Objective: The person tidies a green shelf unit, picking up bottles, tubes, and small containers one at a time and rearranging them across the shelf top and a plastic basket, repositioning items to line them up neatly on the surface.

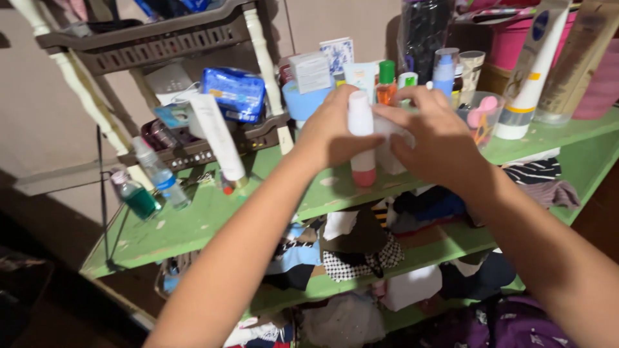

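Observation:
My left hand [330, 132] is wrapped around a white bottle with a pink base [362, 138], held upright just above the green shelf [193, 222]. My right hand [440, 142] presses a white cloth or tissue [388, 138] against the bottle's side. Both hands meet at the middle of the view, in front of a row of small toiletry containers.
A white tube [217, 138], a clear bottle [161, 174] and a green bottle [134, 195] stand at the shelf's left. A brown plastic rack [161, 42] holds a blue packet [235, 93]. A tall white bottle [532, 71] stands right. Folded clothes [361, 248] fill the lower shelves.

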